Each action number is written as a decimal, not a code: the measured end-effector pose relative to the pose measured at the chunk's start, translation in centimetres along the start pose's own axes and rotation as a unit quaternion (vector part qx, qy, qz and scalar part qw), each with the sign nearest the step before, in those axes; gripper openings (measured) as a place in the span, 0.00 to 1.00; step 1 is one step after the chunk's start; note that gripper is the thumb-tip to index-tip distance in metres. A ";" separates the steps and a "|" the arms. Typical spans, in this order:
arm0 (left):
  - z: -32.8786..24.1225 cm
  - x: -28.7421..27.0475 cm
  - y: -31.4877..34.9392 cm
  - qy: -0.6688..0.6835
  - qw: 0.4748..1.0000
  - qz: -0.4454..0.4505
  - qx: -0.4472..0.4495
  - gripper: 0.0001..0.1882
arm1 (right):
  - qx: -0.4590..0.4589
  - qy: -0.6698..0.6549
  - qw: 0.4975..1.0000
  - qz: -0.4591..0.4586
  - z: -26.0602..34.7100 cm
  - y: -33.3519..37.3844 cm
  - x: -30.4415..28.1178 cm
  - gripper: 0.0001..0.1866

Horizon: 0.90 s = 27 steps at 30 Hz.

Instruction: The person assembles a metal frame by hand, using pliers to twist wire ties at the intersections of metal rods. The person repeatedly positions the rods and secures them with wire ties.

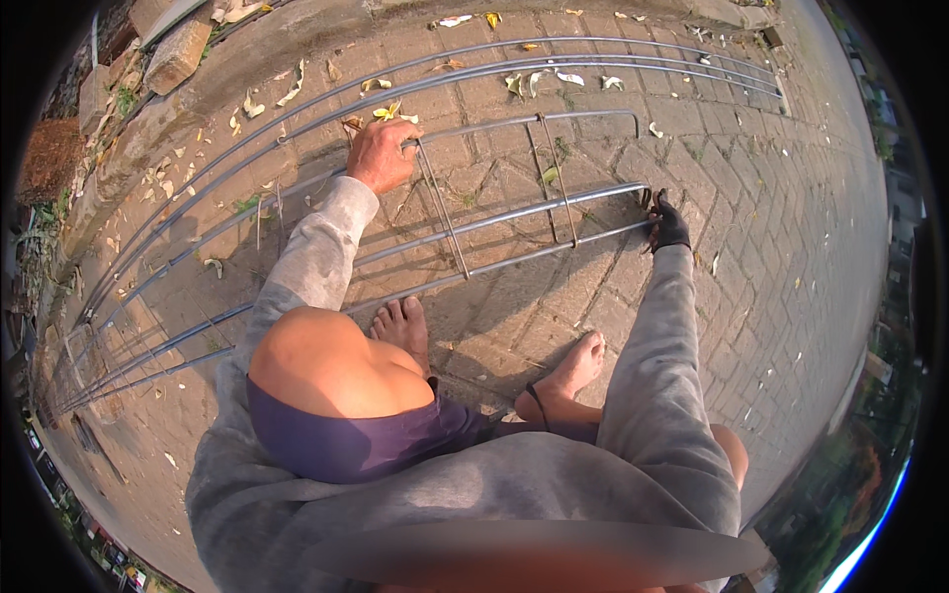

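Note:
A long rebar cage (514, 210) of thin steel rods tied to bent wire stirrups lies across the paving in front of me. My left hand (382, 155), bare, is wrapped over its far upper rod, next to a stirrup (442, 208). Two more stirrups (556, 178) stand further right along the rods. At the right end, where the rods have hooked tips, my right hand (670, 223) in a dark glove closes around the end of the near rod. Its inner fingers are partly hidden. My left forearm and knee cover part of the cage's middle.
Several loose steel rods (593, 62) curve along the far side, beyond the cage. Dry leaves and yellow petals (388, 112) are scattered over the brick paving (741, 296). Bricks (179, 57) lie by the kerb at the far left. My bare feet (576, 374) stand close to the near rod.

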<state>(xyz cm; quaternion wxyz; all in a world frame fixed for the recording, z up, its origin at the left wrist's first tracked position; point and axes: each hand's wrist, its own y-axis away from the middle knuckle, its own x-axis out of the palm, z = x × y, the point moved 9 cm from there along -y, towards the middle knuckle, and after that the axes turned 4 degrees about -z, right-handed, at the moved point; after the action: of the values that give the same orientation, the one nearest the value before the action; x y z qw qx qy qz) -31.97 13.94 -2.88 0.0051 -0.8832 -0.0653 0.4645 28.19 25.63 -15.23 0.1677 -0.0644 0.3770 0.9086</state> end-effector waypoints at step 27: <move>0.1 -0.1 -1.2 0.096 0.995 0.027 0.002 0.14 | 0.007 -0.127 0.983 0.130 0.5 2.2 0.6 0.18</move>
<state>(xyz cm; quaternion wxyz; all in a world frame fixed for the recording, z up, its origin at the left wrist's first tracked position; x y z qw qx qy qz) -32.24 15.15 -2.80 0.0008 -0.9252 -0.0395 0.3773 26.90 24.68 -13.56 0.0952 0.1017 0.3638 0.9210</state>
